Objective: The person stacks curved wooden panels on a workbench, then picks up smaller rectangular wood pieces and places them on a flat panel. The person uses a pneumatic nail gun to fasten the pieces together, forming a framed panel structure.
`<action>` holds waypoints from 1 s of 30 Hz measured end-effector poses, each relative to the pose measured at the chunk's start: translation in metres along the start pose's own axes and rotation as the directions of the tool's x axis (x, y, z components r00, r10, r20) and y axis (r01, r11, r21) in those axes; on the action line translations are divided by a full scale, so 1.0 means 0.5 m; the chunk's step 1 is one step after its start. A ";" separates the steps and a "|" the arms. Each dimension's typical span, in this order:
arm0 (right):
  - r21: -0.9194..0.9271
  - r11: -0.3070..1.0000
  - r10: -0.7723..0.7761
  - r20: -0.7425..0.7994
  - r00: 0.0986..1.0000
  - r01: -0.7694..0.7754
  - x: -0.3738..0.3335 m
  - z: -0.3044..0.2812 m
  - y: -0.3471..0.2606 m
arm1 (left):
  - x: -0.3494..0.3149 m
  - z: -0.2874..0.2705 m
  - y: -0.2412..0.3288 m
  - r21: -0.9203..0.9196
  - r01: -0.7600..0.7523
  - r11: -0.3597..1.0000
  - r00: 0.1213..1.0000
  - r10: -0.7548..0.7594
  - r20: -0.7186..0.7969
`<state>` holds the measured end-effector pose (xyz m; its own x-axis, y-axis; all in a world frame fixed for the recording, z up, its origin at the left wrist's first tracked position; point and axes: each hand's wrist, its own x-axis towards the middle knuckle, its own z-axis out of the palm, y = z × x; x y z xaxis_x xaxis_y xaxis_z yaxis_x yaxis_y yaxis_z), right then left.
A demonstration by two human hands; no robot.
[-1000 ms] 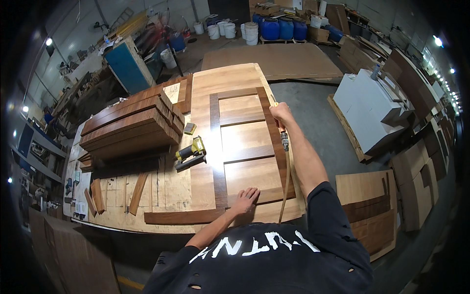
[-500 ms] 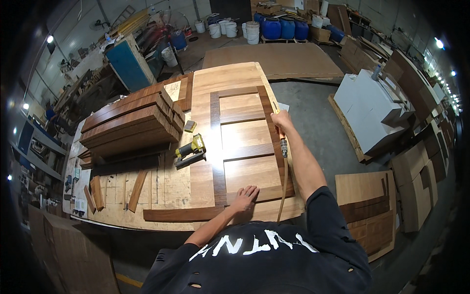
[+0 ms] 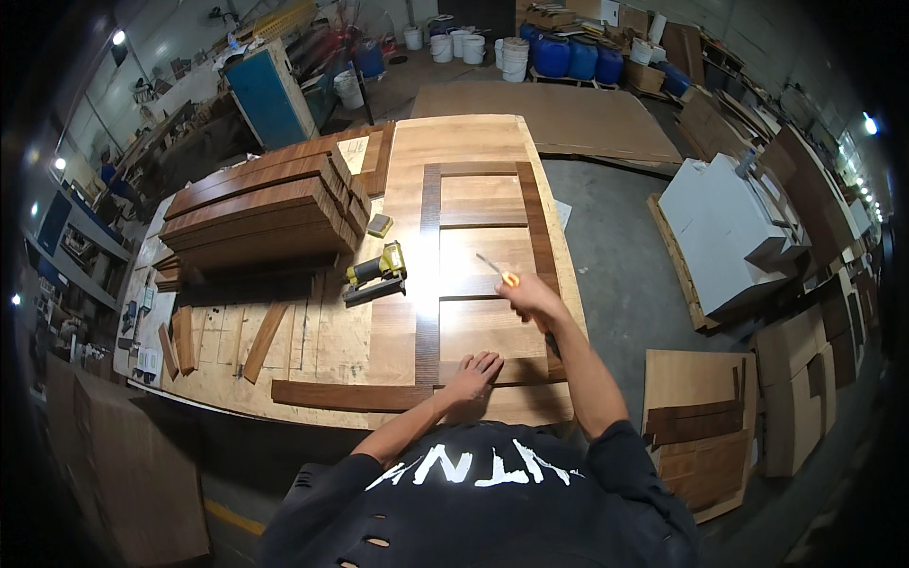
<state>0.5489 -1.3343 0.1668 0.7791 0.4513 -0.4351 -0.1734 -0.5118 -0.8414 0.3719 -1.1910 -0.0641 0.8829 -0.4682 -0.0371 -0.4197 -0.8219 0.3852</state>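
My right hand (image 3: 534, 299) is closed around an air blow gun (image 3: 511, 279) with an orange body and a thin nozzle, held above the middle of a wooden door panel (image 3: 464, 336). The nozzle points away and to the left; its hose is mostly hidden behind my forearm. Flat on the panel's near edge lies my left hand (image 3: 472, 377), fingers stretched, nothing in it. Dark brown strips form a frame with crossbars on the lighter panel. One long dark strip (image 3: 341, 394) extends left along the bench's near edge. A green and black nail gun (image 3: 377, 275) rests left of the frame.
A tall stack of brown boards (image 3: 256, 222) stands on the left of the bench, with loose offcuts (image 3: 263, 343) before it. A small sanding block (image 3: 380, 225) sits behind the nail gun. White wrapped stock (image 3: 715, 237) on a pallet and leaning boards flank the right side.
My right hand has come back from the frame's right far side toward its middle, with the blow gun now pointing left over the panel. My left hand stays on the near edge.
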 end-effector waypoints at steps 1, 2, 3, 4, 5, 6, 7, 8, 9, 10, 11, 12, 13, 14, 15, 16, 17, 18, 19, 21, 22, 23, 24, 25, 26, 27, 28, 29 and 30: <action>-0.012 1.000 0.016 -0.003 1.000 -0.016 -0.014 0.008 0.030 | 0.004 0.000 0.000 0.004 -0.008 1.000 1.000 0.008 -0.011; -0.072 0.997 -0.004 -0.048 0.999 0.001 -0.042 0.025 0.038 | -0.001 0.003 -0.003 0.006 -0.001 1.000 1.000 0.001 -0.020; -0.131 0.991 -0.023 -0.101 0.995 0.009 -0.076 0.036 0.050 | -0.002 0.004 -0.002 0.007 -0.006 1.000 1.000 0.006 -0.027; -0.156 0.988 -0.018 -0.109 0.994 0.001 -0.090 0.048 0.088 | 0.000 0.004 -0.002 0.015 -0.010 1.000 1.000 0.010 -0.026; -0.180 0.984 -0.012 -0.122 0.993 -0.010 -0.110 0.058 0.127 | 0.002 0.004 0.000 0.014 -0.018 1.000 0.999 0.019 -0.027; -0.212 0.977 -0.038 -0.054 0.998 0.025 -0.141 0.076 0.153 | 0.000 0.006 -0.004 0.016 -0.016 1.000 0.999 0.017 -0.029; -0.241 0.969 -0.059 0.013 0.998 0.060 -0.178 0.093 0.173 | -0.002 0.007 -0.007 0.016 -0.015 1.000 0.999 0.016 -0.030; -0.219 0.975 0.050 0.102 0.994 -0.026 -0.215 0.105 0.185 | -0.008 0.009 -0.007 0.020 -0.015 1.000 0.999 0.016 -0.040; -0.205 0.972 0.157 0.189 0.969 -0.117 -0.252 0.115 0.202 | -0.012 0.006 -0.002 0.022 -0.019 1.000 0.999 0.020 -0.049; -0.276 0.961 0.031 0.148 0.989 0.011 -0.276 0.131 0.271 | -0.010 -0.002 0.005 0.025 -0.026 0.999 0.998 0.028 -0.062; -0.349 0.927 -0.098 0.119 0.988 0.134 -0.289 0.143 0.327 | -0.009 -0.013 0.012 0.028 -0.032 0.999 0.997 0.034 -0.073; -0.311 0.948 0.107 0.132 0.986 -0.061 -0.338 0.131 0.278 | -0.010 -0.031 0.021 0.018 -0.021 1.000 0.998 0.022 -0.053; -0.301 0.951 0.126 0.152 0.980 -0.076 -0.352 0.134 0.291 | -0.015 -0.035 0.025 0.008 -0.019 1.000 0.998 0.019 -0.058; -0.290 0.953 0.142 0.161 0.977 -0.091 -0.373 0.133 0.307 | -0.013 -0.043 0.026 0.002 -0.027 1.000 0.997 0.027 -0.068; -0.279 0.954 0.159 0.171 0.972 -0.107 -0.392 0.134 0.321 | -0.014 -0.050 0.027 -0.004 -0.035 0.999 0.996 0.034 -0.076; -0.233 0.965 0.170 0.197 0.965 -0.123 -0.404 0.139 0.332 | -0.015 -0.059 0.024 -0.033 -0.055 0.998 0.995 0.053 -0.081; -0.229 0.967 0.152 0.178 0.972 -0.109 -0.410 0.144 0.342 | -0.017 -0.064 0.017 -0.035 -0.076 0.996 0.994 0.073 -0.083; -0.225 0.970 0.134 0.158 0.978 -0.097 -0.414 0.150 0.353 | -0.020 -0.068 0.010 -0.037 -0.098 0.995 0.992 0.094 -0.085; -0.221 0.972 0.116 0.138 0.984 -0.084 -0.419 0.154 0.360 | -0.022 -0.071 0.005 -0.039 -0.119 0.992 0.990 0.115 -0.087; -0.194 0.978 0.094 0.080 0.992 -0.077 -0.422 0.158 0.362 | -0.018 -0.078 -0.004 -0.035 -0.121 0.992 0.991 0.119 -0.061; -0.211 0.974 0.096 0.064 0.993 -0.080 -0.418 0.166 0.385 | -0.017 -0.078 -0.006 -0.034 -0.115 0.993 0.992 0.114 -0.047; -0.227 0.970 0.097 0.049 0.994 -0.083 -0.419 0.170 0.379 | -0.017 -0.076 -0.010 -0.032 -0.108 0.994 0.994 0.107 -0.032; -0.231 0.968 0.120 0.067 0.990 -0.102 -0.421 0.172 0.372 | -0.017 -0.071 -0.014 -0.032 -0.117 0.993 0.992 0.115 -0.051; -0.236 0.964 0.144 0.086 0.986 -0.120 -0.423 0.173 0.362 | -0.019 -0.065 -0.020 -0.032 -0.123 0.992 0.990 0.121 -0.070; -0.244 0.960 0.170 0.104 0.980 -0.141 -0.428 0.173 0.351 | -0.018 -0.061 -0.019 -0.035 -0.132 0.991 0.988 0.128 -0.091; -0.230 0.962 0.171 0.098 0.980 -0.145 -0.429 0.176 0.355 | -0.019 -0.059 -0.019 -0.030 -0.136 0.990 0.987 0.132 -0.095; -0.218 0.965 0.171 0.093 0.981 -0.148 -0.428 0.180 0.360 | -0.020 -0.057 -0.021 -0.025 -0.138 0.990 0.986 0.135 -0.100; -0.207 0.967 0.173 0.088 0.981 -0.151 -0.428 0.183 0.365 | -0.019 -0.062 -0.018 -0.020 -0.141 0.990 0.985 0.138 -0.107; -0.197 0.969 0.166 0.060 0.984 -0.152 -0.429 0.186 0.370 | -0.019 -0.066 -0.015 -0.014 -0.138 0.990 0.986 0.136 -0.102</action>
<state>0.2939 -1.4577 0.0748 0.7022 0.4026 -0.5872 -0.1677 -0.7080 -0.6860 0.3734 -1.1696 -0.0360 0.8346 -0.5398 0.1095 -0.5342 -0.7448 0.3998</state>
